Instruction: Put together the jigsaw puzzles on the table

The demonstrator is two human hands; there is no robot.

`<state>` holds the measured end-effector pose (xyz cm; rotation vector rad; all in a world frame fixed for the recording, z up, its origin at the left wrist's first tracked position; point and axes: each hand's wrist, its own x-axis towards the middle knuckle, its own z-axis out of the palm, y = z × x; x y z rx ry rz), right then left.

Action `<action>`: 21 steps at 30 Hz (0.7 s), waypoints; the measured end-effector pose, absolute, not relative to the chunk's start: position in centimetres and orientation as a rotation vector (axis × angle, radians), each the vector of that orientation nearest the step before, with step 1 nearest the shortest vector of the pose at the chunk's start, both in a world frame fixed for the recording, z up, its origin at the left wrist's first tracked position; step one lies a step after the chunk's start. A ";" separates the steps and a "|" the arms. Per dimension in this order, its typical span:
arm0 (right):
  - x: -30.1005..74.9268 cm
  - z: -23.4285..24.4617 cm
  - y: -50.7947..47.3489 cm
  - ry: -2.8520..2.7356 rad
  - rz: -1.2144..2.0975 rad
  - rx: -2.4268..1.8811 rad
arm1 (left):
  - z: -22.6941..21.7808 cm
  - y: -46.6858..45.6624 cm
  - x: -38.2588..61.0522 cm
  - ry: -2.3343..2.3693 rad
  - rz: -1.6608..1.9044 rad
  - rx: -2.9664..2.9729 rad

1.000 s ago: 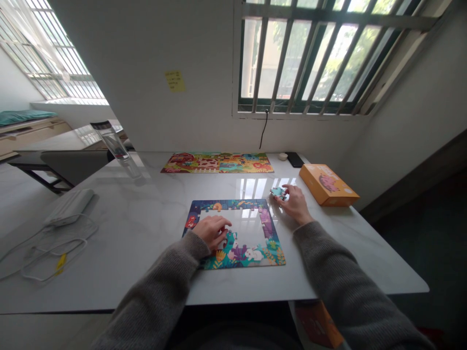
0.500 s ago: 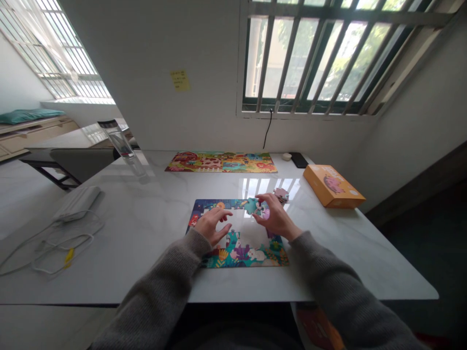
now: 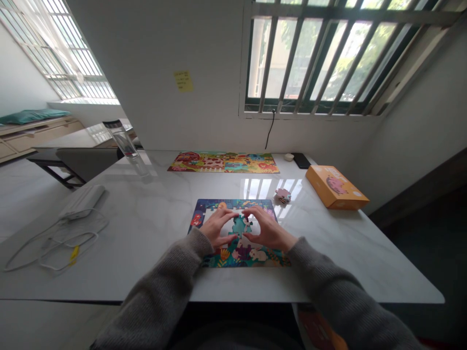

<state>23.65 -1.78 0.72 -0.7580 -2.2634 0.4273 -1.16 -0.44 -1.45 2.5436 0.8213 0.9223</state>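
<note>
A jigsaw puzzle (image 3: 237, 257) lies on the marble table, with a colourful border of joined pieces around a white opening. A teal puzzle piece (image 3: 239, 226) sits in that opening. My left hand (image 3: 219, 227) and my right hand (image 3: 268, 228) curve around it from either side, fingertips at or near its edges. Neither hand clearly grips it. Both sleeves are grey knit, and my hands hide part of the puzzle's lower middle.
Right of the puzzle lies a small stack of puzzle pieces (image 3: 283, 195), beside an orange box (image 3: 336, 187). A finished puzzle (image 3: 223, 163) lies at the far edge. A clear bottle (image 3: 122, 141) stands far left, near a white power adapter (image 3: 82, 201) with a loose cable.
My right hand has moved left and down, with the teal piece now in the opening. My left hand has closed in from the other side.
</note>
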 end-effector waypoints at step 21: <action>29.2 -1.5 2.3 -2.026 0.014 -1.823 | -0.8 -0.8 -1.3 1.101 0.946 2.598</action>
